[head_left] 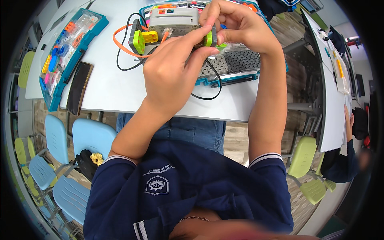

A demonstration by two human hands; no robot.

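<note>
Over the table, my left hand [170,76] reaches forward, thumb and fingers closed on a small black and lime-green module [209,39]. From the other side my right hand [240,26] grips the same module between thumb and fingers; part of it is hidden by both hands. Behind my left hand sits a light grey controller block [174,19]. A clear plug on an orange cable [120,40] stands up before the block. Left of the block is another dark and lime-green module [138,42] with a yellow bracket [151,37]. A thin black cable [219,78] loops under my hands.
A teal parts tray [256,75] with dark perforated plates [242,61] lies beneath my right hand. At the left are a teal parts case [60,86] with colourful pieces and a phone [79,88]. Blue chairs [94,136] stand nearby; another person [346,160] is at the right table.
</note>
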